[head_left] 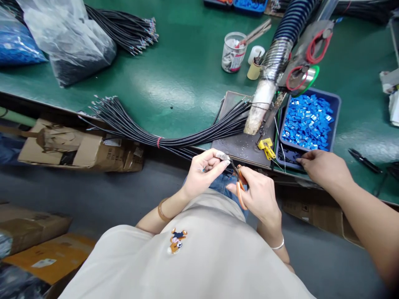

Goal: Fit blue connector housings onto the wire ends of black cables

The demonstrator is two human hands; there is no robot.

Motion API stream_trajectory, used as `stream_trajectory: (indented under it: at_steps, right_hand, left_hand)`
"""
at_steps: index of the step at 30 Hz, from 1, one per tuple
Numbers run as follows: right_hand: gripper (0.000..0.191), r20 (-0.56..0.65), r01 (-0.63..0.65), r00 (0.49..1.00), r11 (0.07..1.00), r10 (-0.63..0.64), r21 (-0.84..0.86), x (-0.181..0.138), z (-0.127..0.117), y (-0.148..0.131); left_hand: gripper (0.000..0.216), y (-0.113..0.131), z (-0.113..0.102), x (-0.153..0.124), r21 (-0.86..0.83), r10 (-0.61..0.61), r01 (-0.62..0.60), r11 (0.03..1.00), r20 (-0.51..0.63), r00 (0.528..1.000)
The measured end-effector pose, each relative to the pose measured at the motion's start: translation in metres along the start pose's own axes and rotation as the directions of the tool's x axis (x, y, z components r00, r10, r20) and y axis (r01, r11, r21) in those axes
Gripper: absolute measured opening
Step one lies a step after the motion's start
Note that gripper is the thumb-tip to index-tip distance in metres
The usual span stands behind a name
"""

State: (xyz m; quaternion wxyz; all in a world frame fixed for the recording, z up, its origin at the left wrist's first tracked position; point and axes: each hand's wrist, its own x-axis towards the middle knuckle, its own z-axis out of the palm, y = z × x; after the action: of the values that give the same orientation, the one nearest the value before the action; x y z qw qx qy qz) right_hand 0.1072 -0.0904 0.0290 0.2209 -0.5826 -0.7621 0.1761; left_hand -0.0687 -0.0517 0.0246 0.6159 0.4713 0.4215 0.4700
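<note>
My left hand (207, 170) is closed in a pinch, with white wrapping on a fingertip. A thin wire end with a bluish tip (203, 169) pokes out between its fingers; the rest is hidden in the hand. Orange-handled scissors (240, 192) are in my right hand (258, 192), their dark blades against the left fingertips. Whether the blades are apart is hard to make out. Just beyond both hands, a bundle of black cables (174, 142) tied with a red band lies along the bench edge, its right end on a dark board (249, 145).
Another person's hand (324, 168) reaches into a lower tray beside a bin of blue connectors (335, 120). A ducted hose (271, 62) hangs over the board, near a yellow clip-like tool (267, 148). Plastic bags (71, 41) and cartons (68, 151) are at left.
</note>
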Motion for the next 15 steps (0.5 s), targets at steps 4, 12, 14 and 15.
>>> stream_trajectory:
  at_steps: [4,12,14,15]
  right_hand:
    - [0.052,0.037,-0.049,0.998,0.997,0.047,0.057,-0.003,0.005,0.001]
    - [0.053,0.077,-0.108,0.992,0.987,0.099,0.123,-0.004,0.011,-0.001]
    - [0.051,0.081,-0.111,0.992,0.984,0.101,0.140,-0.004,0.011,-0.001]
    - [0.050,0.079,-0.109,0.992,0.983,0.099,0.145,-0.004,0.011,0.000]
  left_hand:
    - [0.019,-0.002,0.000,0.000,0.010,0.002,-0.002,1.000,0.005,1.000]
    - [0.021,-0.005,0.002,0.002,0.017,-0.011,0.011,1.000,-0.009,1.000]
    - [0.021,-0.006,0.002,0.003,0.006,-0.019,0.019,1.000,-0.011,1.000]
    - [0.022,-0.006,0.002,0.003,-0.001,-0.023,0.023,1.000,-0.012,1.000]
